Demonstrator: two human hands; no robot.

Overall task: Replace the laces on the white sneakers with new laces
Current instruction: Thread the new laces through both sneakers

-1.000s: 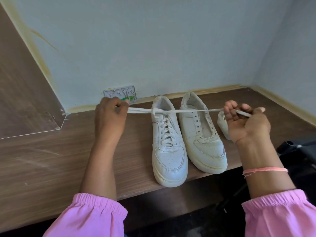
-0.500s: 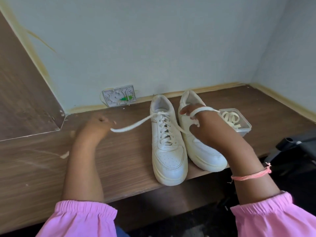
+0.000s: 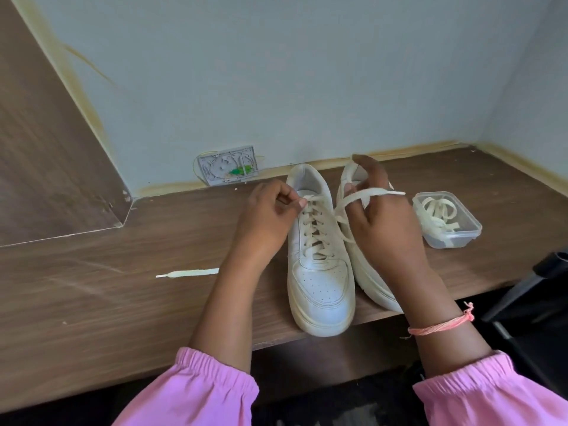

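1. Sneakers sit side by side on our desk (image 3: 92, 302); the left sneaker (image 3: 319, 272) is laced.
2. Our left hand (image 3: 270, 216) pinches the lace (image 3: 310, 222) at its top eyelets.
3. Our right hand (image 3: 387, 222) has the lace's other end looped over curled fingers, above the right sneaker (image 3: 368, 278).

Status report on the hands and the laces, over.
Left hand pinches lace atop laced sneaker. Right hand holds the other end looped. Nothing in the way.

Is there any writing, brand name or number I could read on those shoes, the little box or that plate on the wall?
None can be read.
Laced sneaker: no logo or text shows.
Plastic container: no label shows.
Wall plate: moulded marks, too small and blurred to read.
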